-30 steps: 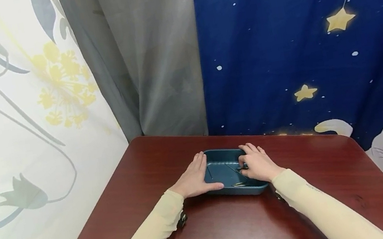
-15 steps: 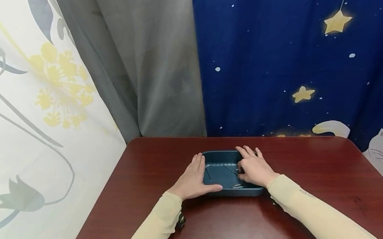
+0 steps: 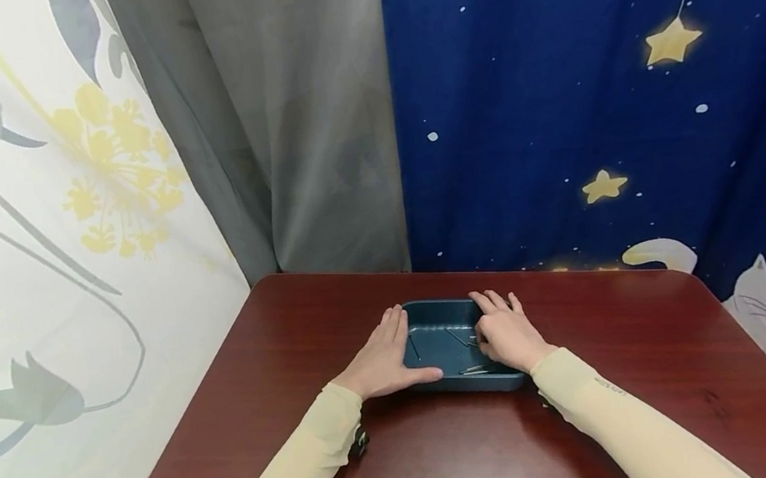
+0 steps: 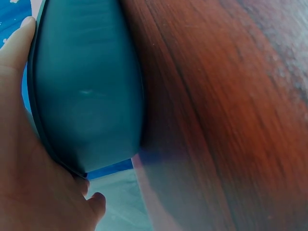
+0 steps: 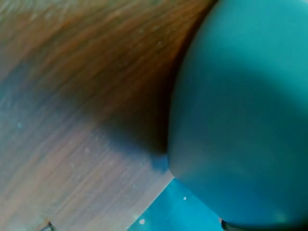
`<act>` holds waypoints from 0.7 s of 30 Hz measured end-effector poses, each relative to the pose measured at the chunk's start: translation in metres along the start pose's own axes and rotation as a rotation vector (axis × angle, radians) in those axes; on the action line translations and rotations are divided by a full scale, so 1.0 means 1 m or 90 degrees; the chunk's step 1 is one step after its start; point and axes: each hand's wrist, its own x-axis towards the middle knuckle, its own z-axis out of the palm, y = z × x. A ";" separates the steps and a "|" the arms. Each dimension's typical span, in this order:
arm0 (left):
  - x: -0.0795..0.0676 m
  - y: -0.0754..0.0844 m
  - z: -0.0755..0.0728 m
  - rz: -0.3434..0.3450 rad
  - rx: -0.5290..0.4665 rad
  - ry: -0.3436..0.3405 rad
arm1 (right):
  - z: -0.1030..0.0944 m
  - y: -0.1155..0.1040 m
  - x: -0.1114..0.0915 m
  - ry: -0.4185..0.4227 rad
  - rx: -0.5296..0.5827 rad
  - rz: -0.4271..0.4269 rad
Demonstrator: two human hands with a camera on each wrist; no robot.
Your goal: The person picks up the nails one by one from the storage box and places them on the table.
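Observation:
A dark teal rectangular tray (image 3: 433,311) lies on the table with several thin, dark or metallic rod-like pieces (image 3: 473,370) on its floor. My left hand (image 3: 380,360) rests over the tray's left end, fingers straight along that side and thumb on the front rim. In the left wrist view the thumb (image 4: 17,45) lies along the rim. My right hand (image 3: 511,336) reaches over the right end, some fingers stretched past the back rim. Its index finger and thumb bend down inside, right by another thin rod (image 3: 456,337); I cannot tell whether they pinch one.
The reddish-brown wooden table (image 3: 436,467) has rounded back corners. Behind it hang a grey curtain (image 3: 324,113) and a blue star-patterned curtain (image 3: 516,81). A white floral curtain (image 3: 63,326) runs along the left side.
My right hand has shifted slightly left within the tray, its fingertips now lower by the thin rods. The left hand keeps its place on the tray.

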 end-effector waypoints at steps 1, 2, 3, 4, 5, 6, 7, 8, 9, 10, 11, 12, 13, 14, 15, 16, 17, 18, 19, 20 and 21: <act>0.000 0.000 0.000 -0.001 -0.001 -0.001 | 0.000 0.000 0.000 0.000 -0.002 0.000; 0.000 0.000 -0.001 -0.002 -0.002 -0.003 | 0.000 0.000 0.000 0.000 -0.003 -0.002; -0.001 0.000 -0.001 -0.004 -0.002 -0.005 | 0.001 0.000 0.001 0.000 -0.004 -0.002; -0.001 0.000 -0.001 -0.005 -0.002 -0.006 | 0.001 0.000 0.001 -0.001 -0.006 -0.001; -0.002 0.000 -0.001 -0.006 -0.003 -0.008 | 0.001 0.000 0.001 -0.001 -0.007 -0.002; -0.002 0.000 -0.001 -0.007 -0.001 -0.010 | 0.002 -0.001 0.001 -0.002 -0.007 -0.002; -0.002 0.000 -0.001 -0.008 -0.001 -0.011 | 0.002 -0.001 0.001 -0.003 -0.008 -0.003; -0.002 0.000 -0.001 -0.007 -0.001 -0.010 | 0.002 -0.001 0.001 -0.003 -0.006 -0.004; -0.002 0.000 -0.001 -0.006 0.000 -0.009 | 0.002 -0.001 0.001 -0.004 -0.006 -0.004; -0.002 0.000 -0.001 -0.004 0.000 -0.009 | 0.001 -0.001 0.001 -0.004 -0.006 -0.006; -0.002 0.000 0.000 -0.003 -0.001 -0.008 | 0.001 -0.001 0.001 -0.006 -0.004 -0.006; -0.002 -0.001 0.000 -0.001 0.000 -0.007 | 0.000 -0.001 0.001 -0.008 -0.001 -0.006; -0.001 -0.001 0.000 -0.001 -0.001 -0.007 | -0.001 0.000 0.001 -0.008 0.002 -0.006; -0.001 -0.001 0.000 0.000 -0.002 -0.006 | -0.002 0.000 0.001 -0.008 0.004 -0.006; -0.001 0.000 0.000 -0.001 -0.003 -0.007 | -0.003 0.001 0.001 -0.007 0.006 -0.006; -0.001 0.000 0.000 0.000 -0.005 -0.007 | -0.004 0.001 0.001 -0.004 0.009 -0.008; 0.000 0.000 0.000 -0.001 -0.004 -0.008 | -0.004 0.001 0.001 -0.003 0.011 -0.007; 0.000 0.000 0.000 -0.002 -0.002 -0.011 | -0.005 0.002 0.002 -0.001 0.013 -0.007; 0.000 0.000 0.000 -0.003 -0.001 -0.012 | -0.006 0.002 0.002 0.000 0.015 -0.007; -0.001 0.001 0.000 -0.003 0.000 -0.014 | -0.006 0.002 0.001 0.000 0.017 -0.007; -0.001 0.001 0.000 -0.004 0.001 -0.016 | -0.007 0.002 0.001 -0.001 0.019 -0.006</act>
